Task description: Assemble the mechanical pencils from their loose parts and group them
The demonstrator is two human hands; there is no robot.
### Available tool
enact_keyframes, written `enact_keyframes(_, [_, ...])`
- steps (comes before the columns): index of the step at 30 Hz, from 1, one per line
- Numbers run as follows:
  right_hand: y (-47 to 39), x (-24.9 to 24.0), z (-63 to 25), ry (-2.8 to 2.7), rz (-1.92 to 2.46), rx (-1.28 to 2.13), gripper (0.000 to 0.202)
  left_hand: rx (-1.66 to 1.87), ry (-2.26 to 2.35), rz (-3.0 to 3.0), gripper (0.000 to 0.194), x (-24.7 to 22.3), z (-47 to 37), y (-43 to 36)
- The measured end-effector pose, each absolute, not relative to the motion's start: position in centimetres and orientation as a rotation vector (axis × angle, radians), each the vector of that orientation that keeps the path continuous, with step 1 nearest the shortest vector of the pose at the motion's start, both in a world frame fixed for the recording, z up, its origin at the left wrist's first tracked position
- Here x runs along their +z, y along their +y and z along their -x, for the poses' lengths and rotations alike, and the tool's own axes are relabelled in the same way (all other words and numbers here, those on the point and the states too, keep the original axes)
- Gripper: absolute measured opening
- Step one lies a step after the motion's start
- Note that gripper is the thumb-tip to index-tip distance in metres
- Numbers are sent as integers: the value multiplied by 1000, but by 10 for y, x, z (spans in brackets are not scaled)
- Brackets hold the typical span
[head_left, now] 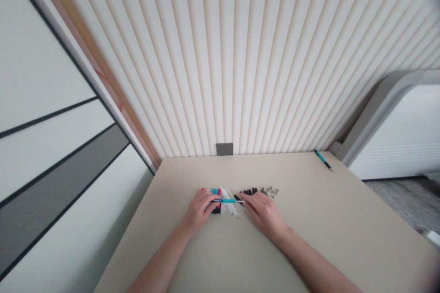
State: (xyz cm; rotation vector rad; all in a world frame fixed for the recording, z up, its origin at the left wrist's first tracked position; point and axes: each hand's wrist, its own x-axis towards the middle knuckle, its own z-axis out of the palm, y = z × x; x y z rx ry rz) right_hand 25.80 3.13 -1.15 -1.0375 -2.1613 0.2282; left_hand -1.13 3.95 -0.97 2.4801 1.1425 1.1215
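Observation:
My left hand point(200, 207) is closed on a blue pen barrel point(228, 200) with a dark end, which points to the right. Close to the barrel's right end, my right hand point(263, 207) pinches a thin white pen refill point(241, 201), mostly hidden by the fingers. Several white refills point(231, 208) lie loosely on the table between the hands. Red, blue and black pen barrels point(215, 191) lie partly under my left hand. Beyond my right fingers are several short black pen parts point(253, 190) and small grey pen tips point(272, 191).
A blue and black pen point(323, 160) lies at the far right corner of the beige table point(292, 174). Behind the table is a ribbed wall panel point(227, 55) with a dark socket point(224, 149). A white and grey panel point(398, 128) stands to the right.

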Motion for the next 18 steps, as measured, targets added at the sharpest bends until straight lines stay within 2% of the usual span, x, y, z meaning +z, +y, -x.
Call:
enact_keyframes(10, [28, -3, -248, -2233, 900, 189, 28, 1009, 1103, -2535, 13, -4, 3, 36])
enact_keyframes(18, [24, 8, -248, -2305, 877, 109, 46, 1057, 1130, -2462, 15, -7, 5, 38])
